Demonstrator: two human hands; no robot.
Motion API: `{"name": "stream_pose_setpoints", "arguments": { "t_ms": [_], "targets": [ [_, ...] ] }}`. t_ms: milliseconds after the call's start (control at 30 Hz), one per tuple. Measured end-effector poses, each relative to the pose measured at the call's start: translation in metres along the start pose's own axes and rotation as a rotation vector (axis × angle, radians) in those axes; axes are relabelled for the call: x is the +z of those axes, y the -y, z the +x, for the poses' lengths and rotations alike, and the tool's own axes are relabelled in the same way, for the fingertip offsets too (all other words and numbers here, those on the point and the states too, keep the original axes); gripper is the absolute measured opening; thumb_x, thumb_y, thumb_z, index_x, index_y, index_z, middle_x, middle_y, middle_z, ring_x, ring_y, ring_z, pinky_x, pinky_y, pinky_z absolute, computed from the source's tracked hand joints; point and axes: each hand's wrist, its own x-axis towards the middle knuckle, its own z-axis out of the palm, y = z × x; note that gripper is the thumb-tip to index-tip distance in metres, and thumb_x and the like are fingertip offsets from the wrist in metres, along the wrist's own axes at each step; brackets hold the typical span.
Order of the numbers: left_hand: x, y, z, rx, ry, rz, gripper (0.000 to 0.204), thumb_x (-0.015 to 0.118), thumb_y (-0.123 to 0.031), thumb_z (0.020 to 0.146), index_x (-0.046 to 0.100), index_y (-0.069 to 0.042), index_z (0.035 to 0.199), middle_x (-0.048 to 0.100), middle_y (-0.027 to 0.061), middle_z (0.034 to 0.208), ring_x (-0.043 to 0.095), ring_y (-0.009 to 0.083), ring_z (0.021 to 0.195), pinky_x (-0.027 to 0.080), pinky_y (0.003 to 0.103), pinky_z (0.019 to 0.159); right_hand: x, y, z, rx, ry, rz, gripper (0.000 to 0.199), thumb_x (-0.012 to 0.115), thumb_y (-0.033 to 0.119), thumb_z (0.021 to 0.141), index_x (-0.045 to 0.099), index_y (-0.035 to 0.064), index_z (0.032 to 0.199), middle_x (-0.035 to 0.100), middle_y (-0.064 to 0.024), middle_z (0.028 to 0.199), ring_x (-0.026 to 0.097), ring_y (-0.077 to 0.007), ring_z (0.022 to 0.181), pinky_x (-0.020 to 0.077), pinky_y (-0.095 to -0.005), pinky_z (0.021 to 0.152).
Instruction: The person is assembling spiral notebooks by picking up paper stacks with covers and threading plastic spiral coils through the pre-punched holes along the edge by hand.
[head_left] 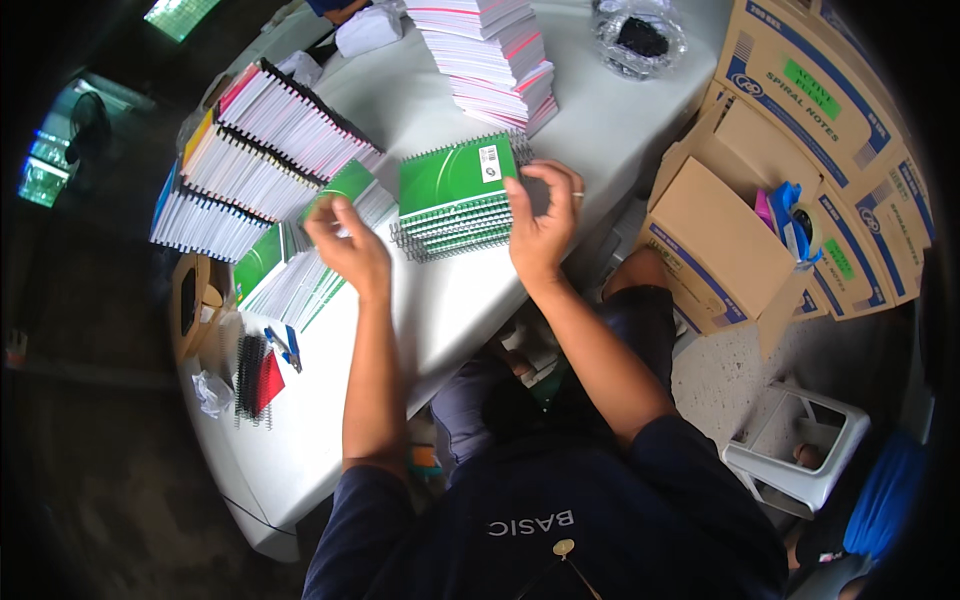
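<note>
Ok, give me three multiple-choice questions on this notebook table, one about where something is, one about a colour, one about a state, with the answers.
1. Where does the right hand rest?
A. on the right edge of the green notebook stack
B. inside a cardboard box
C. on the plastic chair

2. What colour is the top notebook's cover?
A. red
B. green
C. yellow

3. How is the cardboard box beside the table?
A. taped shut
B. crushed flat
C. open, flaps up

Answers: 1 A, its fingers touch that stack's edge; 2 B, the cover is plainly green; 3 C, its flaps stand open with tools inside.
</note>
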Motion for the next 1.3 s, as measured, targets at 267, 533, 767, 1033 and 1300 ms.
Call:
{"name": "stream_pose_setpoints", "arguments": {
  "t_ms": [267, 533, 767, 1033, 1300],
  "targets": [
    [-0.055, 0.032, 0.047, 0.266, 0.572, 0.703, 0.029, 0.054, -0.015, 0.089, 0.060, -0.008, 0.117, 0.065, 0.0143, 0.104, 0.065, 0.0286, 0.091, 0.050, 0.038, 0.073, 0.011, 0.060, -0.014, -0.072, 0.183, 0.381, 0.027, 0.056, 0.015, 0.087, 0.052, -0.0014, 0.109, 0.057, -0.0138, 0.106, 0.052, -0.0246, 0.098, 0.0396, -0.0349, 0.088],
    [-0.155, -0.081, -0.015, 0.714, 0.721, 0.689, 0.025, 0.063, -0.010, 0.081, 0.067, -0.011, 0.106, 0.061, 0.0073, 0.114, 0.050, 0.0242, 0.114, 0.035, 0.038, 0.092, 0.022, 0.070, -0.012, 1.389, 1.019, 0.951, 0.050, 0.055, 0.032, 0.092, 0.048, -0.0041, 0.125, 0.058, -0.0151, 0.119, 0.057, -0.0186, 0.107, 0.0435, -0.0333, 0.095],
    [-0.174, -0.030, -0.037, -0.680, 0.565, -0.227, 0.042, 0.056, -0.007, 0.086, 0.042, -0.001, 0.125, 0.052, 0.0108, 0.114, 0.048, 0.0178, 0.109, 0.037, 0.028, 0.092, 0.038, 0.053, -0.053, 0.460, 1.467, 0.790, 0.037, 0.052, 0.000, 0.089, 0.050, -0.0019, 0.125, 0.059, -0.0133, 0.120, 0.054, -0.0168, 0.113, 0.0425, -0.0288, 0.095],
    [-0.190, 0.006, -0.061, -0.080, 0.752, 0.425, 0.036, 0.056, 0.003, 0.080, 0.050, -0.006, 0.114, 0.055, 0.0103, 0.108, 0.051, 0.0267, 0.105, 0.036, 0.039, 0.093, 0.030, 0.035, -0.089, 0.677, 1.477, 0.590, 0.032, 0.061, 0.001, 0.083, 0.060, 0.0004, 0.115, 0.066, -0.0073, 0.105, 0.056, -0.0082, 0.094, 0.0463, -0.0237, 0.083],
    [-0.299, 0.105, 0.008, -0.203, 0.458, 1.337, 0.026, 0.061, -0.026, 0.082, 0.057, -0.009, 0.102, 0.058, 0.0098, 0.102, 0.055, 0.0297, 0.098, 0.039, 0.044, 0.080, 0.037, 0.043, -0.079, 0.610, 1.470, 0.593, 0.031, 0.060, 0.000, 0.084, 0.062, 0.0017, 0.115, 0.066, -0.0069, 0.107, 0.058, -0.0104, 0.097, 0.0443, -0.0254, 0.090]
  ]
}}
